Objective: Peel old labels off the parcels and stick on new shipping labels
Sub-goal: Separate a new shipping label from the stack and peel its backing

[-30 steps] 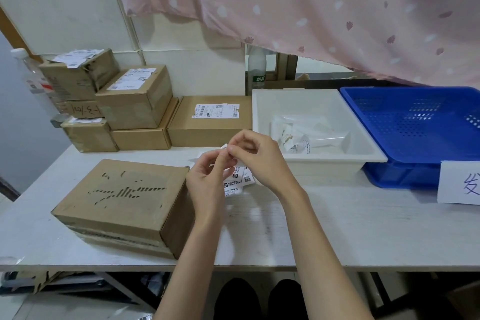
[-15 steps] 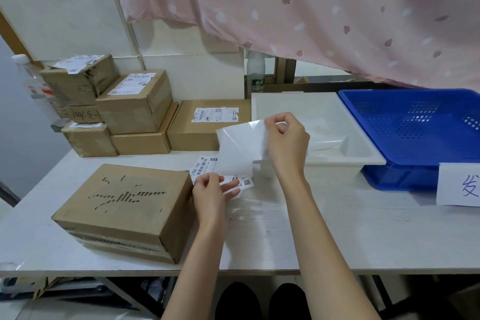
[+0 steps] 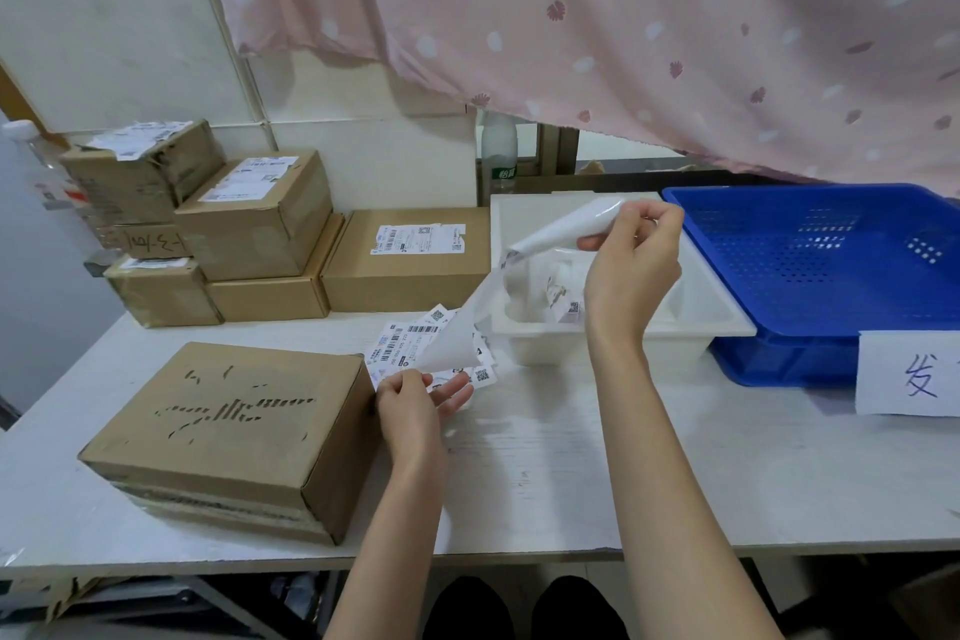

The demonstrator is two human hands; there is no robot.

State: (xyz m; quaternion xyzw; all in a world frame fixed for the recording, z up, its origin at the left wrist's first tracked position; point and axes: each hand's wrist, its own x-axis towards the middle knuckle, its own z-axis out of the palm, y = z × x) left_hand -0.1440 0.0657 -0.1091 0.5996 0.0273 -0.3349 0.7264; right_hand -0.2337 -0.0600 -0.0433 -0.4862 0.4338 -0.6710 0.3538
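Both bare forearms rise from the bottom edge of the frame. The left hand sits just left of centre, low and seen from the back, thumb and forefinger closed in a pinching grip while the other fingers stretch out to the right. The right hand is raised higher, right of centre, wrist bent, its fingers curled in a grip toward the upper left.

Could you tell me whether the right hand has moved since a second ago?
Yes. The right hand, pinching the white backing sheet, has risen up and rightward, from beside the left hand to over the white plastic tray.
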